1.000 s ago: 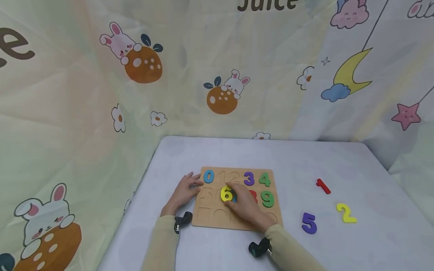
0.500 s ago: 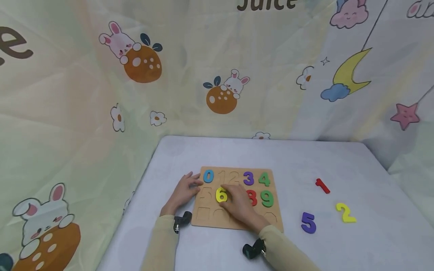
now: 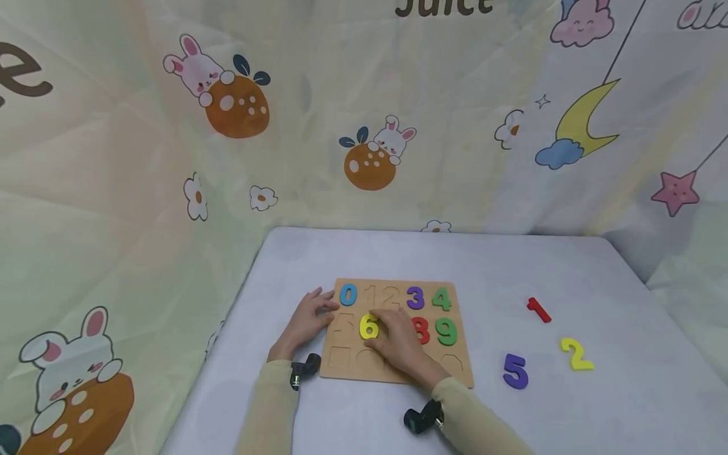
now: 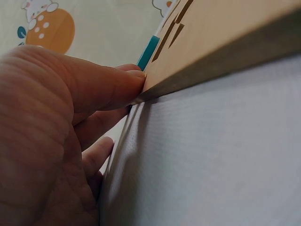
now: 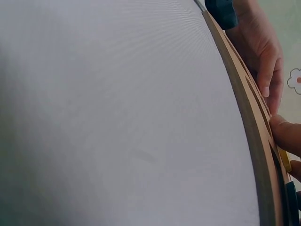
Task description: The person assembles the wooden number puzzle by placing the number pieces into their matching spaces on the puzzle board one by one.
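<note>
My right hand (image 3: 402, 341) pinches a yellow number 6 (image 3: 368, 327) between thumb and finger. The 6 sits over the second row of a wooden number puzzle board (image 3: 352, 370); whether it lies fully in its recess I cannot tell. In the right wrist view only its yellow edge (image 5: 285, 160) shows by the fingertips. At the board's left edge, my left hand (image 3: 305, 321) touches the side with thumb and fingertips, fingers fairly straight. Blue 0 (image 3: 348, 295), purple 3 (image 3: 416, 297), green 4 (image 3: 441, 299), red 8 (image 3: 421, 330) and green 9 (image 3: 446, 331) sit on the board.
To the right on the white table (image 3: 614, 417) lie a red 1 (image 3: 538, 309), a yellow 2 (image 3: 577, 354) and a purple 5 (image 3: 515, 371). Outlined recesses run along the board's lower row. A printed cloth (image 3: 455, 170) stands behind the table.
My right hand has shifted left with the yellow 6, uncovering the red 8, and holds nearly still over the last half second. My left hand stays at the board's edge.
</note>
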### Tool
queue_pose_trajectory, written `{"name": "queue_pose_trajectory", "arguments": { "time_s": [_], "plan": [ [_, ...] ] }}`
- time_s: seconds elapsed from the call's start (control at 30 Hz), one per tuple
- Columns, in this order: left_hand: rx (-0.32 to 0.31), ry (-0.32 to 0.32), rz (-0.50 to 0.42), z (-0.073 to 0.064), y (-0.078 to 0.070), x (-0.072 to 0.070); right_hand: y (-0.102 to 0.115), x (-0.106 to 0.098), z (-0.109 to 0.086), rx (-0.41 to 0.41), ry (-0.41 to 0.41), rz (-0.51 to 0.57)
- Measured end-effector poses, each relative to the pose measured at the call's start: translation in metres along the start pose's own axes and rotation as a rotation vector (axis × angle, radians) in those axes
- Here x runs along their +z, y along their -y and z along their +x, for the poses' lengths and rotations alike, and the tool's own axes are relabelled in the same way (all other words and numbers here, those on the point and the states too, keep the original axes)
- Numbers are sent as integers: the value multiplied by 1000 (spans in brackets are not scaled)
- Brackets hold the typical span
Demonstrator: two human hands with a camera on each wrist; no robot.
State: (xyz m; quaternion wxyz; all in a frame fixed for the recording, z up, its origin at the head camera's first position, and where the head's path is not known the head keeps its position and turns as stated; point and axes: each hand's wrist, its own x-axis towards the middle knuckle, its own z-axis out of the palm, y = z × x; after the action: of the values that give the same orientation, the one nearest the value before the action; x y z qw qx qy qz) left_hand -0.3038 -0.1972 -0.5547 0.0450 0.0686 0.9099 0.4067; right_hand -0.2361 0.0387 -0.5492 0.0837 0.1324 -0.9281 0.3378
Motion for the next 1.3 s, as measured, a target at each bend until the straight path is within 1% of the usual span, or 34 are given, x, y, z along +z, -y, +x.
{"name": "queue_pose_trajectory", "arguments": {
  "time_s": [0.17,0.23,0.37,0.5,0.6,0.83,1.03,1.17,1.3],
  "plan": [
    [13,0,-9,0,-1,-1,0,-2,1,-5,20,-5],
    [17,0,-8,0,-2,-1,0,-5,0,-8,35,7],
    [29,2,-8,1,-2,0,0,-12,-3,20,50,56],
    [41,1,-10,1,-4,0,-4,-21,-6,42,24,102],
    [33,-2,-13,1,-5,-1,-9,-29,-6,42,-10,110],
    [6,-7,0,2,-3,-2,-29,-53,-2,48,-59,99],
    [-13,-5,9,1,0,-2,-50,-75,-1,119,-48,78],
    [-1,-6,15,0,1,0,-65,-93,-4,118,-79,60],
    [8,-6,22,1,1,1,-80,-113,-10,150,-113,23]
  ]
}}
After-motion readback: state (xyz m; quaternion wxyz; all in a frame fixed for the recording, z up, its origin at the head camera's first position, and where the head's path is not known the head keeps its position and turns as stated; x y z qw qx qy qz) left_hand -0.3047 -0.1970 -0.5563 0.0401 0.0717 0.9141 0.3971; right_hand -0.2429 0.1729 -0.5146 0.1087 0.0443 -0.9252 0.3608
